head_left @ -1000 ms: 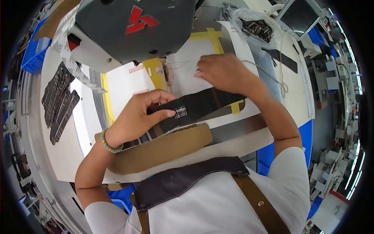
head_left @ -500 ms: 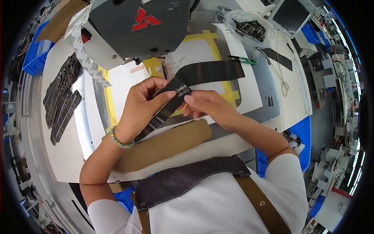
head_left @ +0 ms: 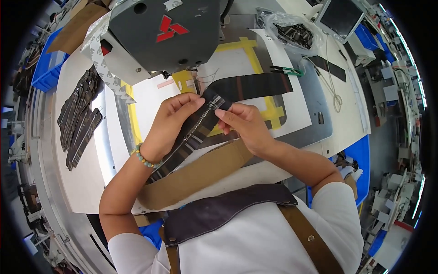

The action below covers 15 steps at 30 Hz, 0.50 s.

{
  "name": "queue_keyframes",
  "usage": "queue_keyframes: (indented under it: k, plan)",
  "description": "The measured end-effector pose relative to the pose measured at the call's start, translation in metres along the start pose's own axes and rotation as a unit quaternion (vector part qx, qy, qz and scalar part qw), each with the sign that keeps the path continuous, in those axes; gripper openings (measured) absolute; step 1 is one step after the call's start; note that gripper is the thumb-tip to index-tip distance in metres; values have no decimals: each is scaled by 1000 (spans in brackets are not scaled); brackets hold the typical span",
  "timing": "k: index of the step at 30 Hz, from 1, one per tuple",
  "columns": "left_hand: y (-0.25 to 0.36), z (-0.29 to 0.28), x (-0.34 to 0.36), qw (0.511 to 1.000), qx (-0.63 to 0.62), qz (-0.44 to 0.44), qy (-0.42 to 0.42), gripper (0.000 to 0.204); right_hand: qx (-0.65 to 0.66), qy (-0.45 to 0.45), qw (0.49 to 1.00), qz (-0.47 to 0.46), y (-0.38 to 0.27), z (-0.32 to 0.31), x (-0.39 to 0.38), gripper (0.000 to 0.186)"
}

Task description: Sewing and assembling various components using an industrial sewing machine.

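Note:
Between my hands is a dark striped fabric strip with a metal zipper along it. My left hand pinches it by the edge near the zipper's upper end, thumb on top. At the opposite edge, my right hand grips it between thumb and fingers; some fingertips are tucked behind the fabric. A small light-and-dark patterned bit shows at the zipper's upper end. From there a dark band with brownish stripes runs to the right over the white sheet. The strip's lower end passes behind my left wrist.
A grey sewing machine head overhangs the work plate, which has yellow tape. A brown padded roll lies along the near edge. Striped pieces are piled left. Green-handled snips, a plastic bag and a monitor are right.
My hands have moved slightly apart and my left thumb has shifted off the patterned bit. More of the zipper and the striped face now shows. The whole view has shifted a little.

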<state>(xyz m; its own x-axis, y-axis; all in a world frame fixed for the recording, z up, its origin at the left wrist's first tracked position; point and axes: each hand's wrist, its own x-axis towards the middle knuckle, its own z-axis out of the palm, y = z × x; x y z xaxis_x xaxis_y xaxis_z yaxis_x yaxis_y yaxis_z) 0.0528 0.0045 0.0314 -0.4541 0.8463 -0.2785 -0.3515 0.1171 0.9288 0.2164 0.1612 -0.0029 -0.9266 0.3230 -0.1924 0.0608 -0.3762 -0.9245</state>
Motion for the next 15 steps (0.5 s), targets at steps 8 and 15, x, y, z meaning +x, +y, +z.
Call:
queue_keyframes:
  k: [8,15]
  plan:
    - [-8,0,5,996,89,29,11,23,-38,14,999,12,-1,2,-2,28]
    - [46,18,-33,983,174,44,-39,19,-157,-94,966,-185,-16,9,-22,38]
